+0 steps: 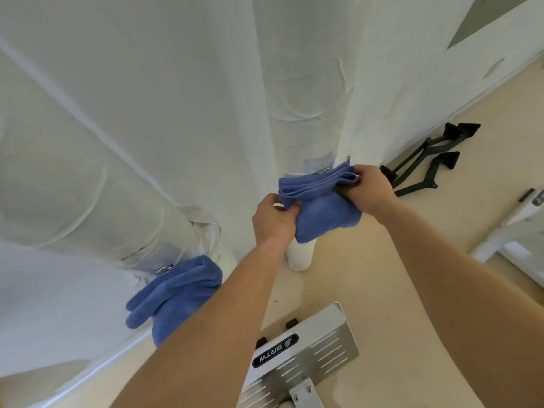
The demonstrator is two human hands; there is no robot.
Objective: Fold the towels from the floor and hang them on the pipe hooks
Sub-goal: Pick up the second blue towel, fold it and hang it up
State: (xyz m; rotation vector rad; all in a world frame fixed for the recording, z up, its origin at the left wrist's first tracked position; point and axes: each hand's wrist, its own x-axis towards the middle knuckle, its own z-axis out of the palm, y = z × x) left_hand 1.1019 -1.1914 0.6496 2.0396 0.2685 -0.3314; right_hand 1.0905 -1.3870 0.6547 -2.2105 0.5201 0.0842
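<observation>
While my left hand [275, 216] and right hand [369, 187] pinch the folded blue towel [323, 212] against the pipe [300, 254] at one o'clock, I would seat its fold fully over the hook [323, 172] before releasing.

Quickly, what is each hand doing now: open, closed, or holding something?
Left hand: closed, pinching the left edge of the folded blue towel.
Right hand: closed, gripping the right end of the same towel.
</observation>
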